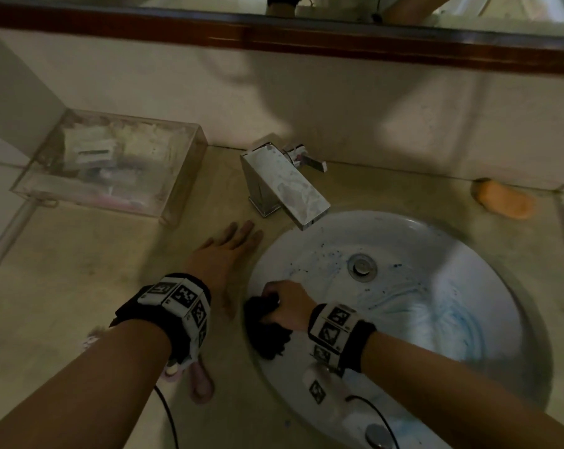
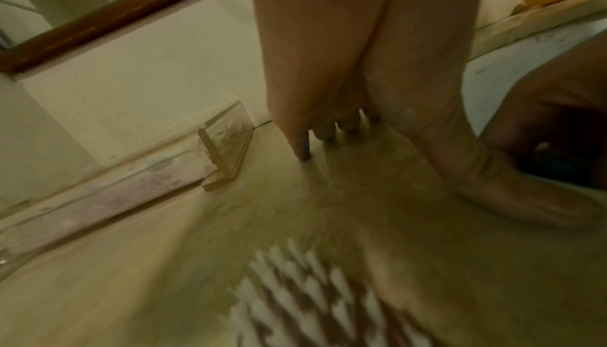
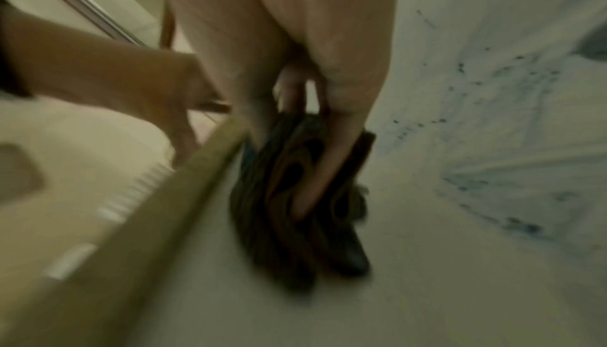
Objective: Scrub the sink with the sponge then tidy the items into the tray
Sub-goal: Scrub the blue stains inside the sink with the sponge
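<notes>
A round white sink point(image 1: 436, 241) streaked with blue smears and dark specks is set in the beige counter. My right hand point(image 1: 285, 304) grips a dark scrubbing sponge point(image 1: 266, 332) and presses it on the sink's left inner wall; in the right wrist view the sponge point(image 3: 295, 210) is blurred, with my fingers point(image 3: 325, 165) curled round it. My left hand point(image 1: 228, 251) lies flat on the counter just left of the sink, fingers point(image 2: 303, 145) straight. A clear plastic tray point(image 1: 21, 189) with several small packets stands at the back left.
A chrome faucet point(image 1: 283, 186) overhangs the sink's back rim. An orange sponge point(image 1: 504, 199) lies on the counter at the back right. A pink item point(image 1: 201, 380) lies on the counter under my left wrist. A wood-framed mirror point(image 1: 306, 37) runs along the wall.
</notes>
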Action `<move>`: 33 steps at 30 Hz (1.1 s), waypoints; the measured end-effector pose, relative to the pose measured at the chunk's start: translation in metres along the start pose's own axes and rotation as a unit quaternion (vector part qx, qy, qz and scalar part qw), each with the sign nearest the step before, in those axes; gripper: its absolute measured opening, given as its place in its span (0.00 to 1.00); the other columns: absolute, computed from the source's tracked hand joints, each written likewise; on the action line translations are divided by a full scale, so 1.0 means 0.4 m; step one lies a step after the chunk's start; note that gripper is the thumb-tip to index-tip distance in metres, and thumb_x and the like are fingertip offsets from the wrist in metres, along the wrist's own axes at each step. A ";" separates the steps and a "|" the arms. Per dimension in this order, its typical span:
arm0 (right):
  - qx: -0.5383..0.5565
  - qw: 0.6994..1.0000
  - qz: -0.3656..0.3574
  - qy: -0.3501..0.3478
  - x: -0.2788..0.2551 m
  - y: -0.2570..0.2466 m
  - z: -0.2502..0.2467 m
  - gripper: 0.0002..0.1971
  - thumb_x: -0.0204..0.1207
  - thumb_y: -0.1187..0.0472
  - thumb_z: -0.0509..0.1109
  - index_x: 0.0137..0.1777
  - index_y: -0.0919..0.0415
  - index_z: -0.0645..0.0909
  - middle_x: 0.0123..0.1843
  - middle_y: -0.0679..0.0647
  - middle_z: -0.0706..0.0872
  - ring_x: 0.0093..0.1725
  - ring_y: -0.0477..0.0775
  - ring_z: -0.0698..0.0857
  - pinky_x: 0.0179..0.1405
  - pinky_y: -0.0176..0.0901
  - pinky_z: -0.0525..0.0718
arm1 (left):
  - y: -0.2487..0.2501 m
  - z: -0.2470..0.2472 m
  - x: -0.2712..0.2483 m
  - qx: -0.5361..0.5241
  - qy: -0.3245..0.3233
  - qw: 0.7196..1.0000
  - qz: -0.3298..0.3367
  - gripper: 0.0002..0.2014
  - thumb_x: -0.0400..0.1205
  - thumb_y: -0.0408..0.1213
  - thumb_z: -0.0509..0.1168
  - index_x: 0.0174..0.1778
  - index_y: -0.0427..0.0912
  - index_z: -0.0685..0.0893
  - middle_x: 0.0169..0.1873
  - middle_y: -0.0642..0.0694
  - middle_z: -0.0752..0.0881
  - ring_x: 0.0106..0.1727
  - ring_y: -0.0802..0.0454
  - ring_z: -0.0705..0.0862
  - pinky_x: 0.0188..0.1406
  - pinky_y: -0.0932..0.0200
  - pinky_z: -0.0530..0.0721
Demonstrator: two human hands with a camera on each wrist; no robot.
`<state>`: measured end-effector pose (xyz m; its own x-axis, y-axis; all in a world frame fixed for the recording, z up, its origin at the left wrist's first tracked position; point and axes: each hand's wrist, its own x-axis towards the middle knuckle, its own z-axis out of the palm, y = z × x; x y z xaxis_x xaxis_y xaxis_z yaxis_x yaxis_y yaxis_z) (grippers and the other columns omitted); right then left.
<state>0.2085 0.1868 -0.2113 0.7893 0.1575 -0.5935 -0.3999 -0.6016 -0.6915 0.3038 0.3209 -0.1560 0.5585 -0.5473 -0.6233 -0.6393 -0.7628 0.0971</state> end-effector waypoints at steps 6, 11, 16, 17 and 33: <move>0.042 0.978 0.116 0.167 0.098 0.039 -0.052 0.15 0.77 0.66 0.66 0.63 0.67 0.80 0.65 0.66 0.82 0.66 0.64 0.80 0.61 0.48 0.77 | 0.000 0.006 0.000 0.006 0.008 1.000 -0.001 0.74 0.55 0.50 0.84 0.80 0.56 0.30 0.82 0.55 0.30 0.85 0.49 0.36 0.86 0.46 0.52; 0.055 0.982 0.112 0.141 0.087 0.034 -0.075 0.19 0.76 0.63 0.70 0.66 0.67 0.78 0.69 0.65 0.80 0.69 0.63 0.77 0.67 0.46 0.74 | -0.002 0.008 0.002 0.004 0.013 1.000 -0.001 0.74 0.55 0.52 0.84 0.72 0.59 0.24 0.82 0.55 0.31 0.85 0.49 0.36 0.85 0.43 0.53; 0.041 0.994 0.060 0.082 0.046 0.005 -0.014 0.16 0.73 0.66 0.72 0.60 0.68 0.80 0.62 0.66 0.83 0.62 0.63 0.82 0.46 0.39 0.72 | 0.008 0.003 -0.004 0.002 0.012 1.000 -0.005 0.72 0.57 0.50 0.84 0.80 0.55 0.31 0.82 0.54 0.30 0.85 0.48 0.36 0.86 0.44 0.52; 0.044 0.992 0.067 0.095 0.053 0.006 -0.012 0.15 0.73 0.67 0.71 0.60 0.68 0.80 0.63 0.67 0.83 0.62 0.63 0.82 0.46 0.41 0.73 | 0.008 0.003 -0.003 0.000 0.013 1.000 -0.005 0.72 0.57 0.49 0.84 0.81 0.55 0.31 0.82 0.54 0.31 0.85 0.48 0.36 0.86 0.44 0.52; 0.016 0.997 -0.009 0.076 -0.131 0.019 -0.224 0.15 0.68 0.69 0.76 0.52 0.60 0.78 0.46 0.59 0.82 0.48 0.56 0.81 0.46 0.46 0.81 | 0.126 -0.026 -0.066 -0.161 0.035 0.986 0.024 0.53 0.74 0.45 0.75 0.83 0.44 0.42 0.84 0.49 0.40 0.86 0.49 0.44 0.84 0.55 0.49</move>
<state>0.2057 0.1037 -0.1486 0.8564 0.0462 -0.5143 -0.3989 -0.5734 -0.7156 0.2624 0.2935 -0.1265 0.5737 -0.5999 -0.5577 -0.4722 -0.7985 0.3733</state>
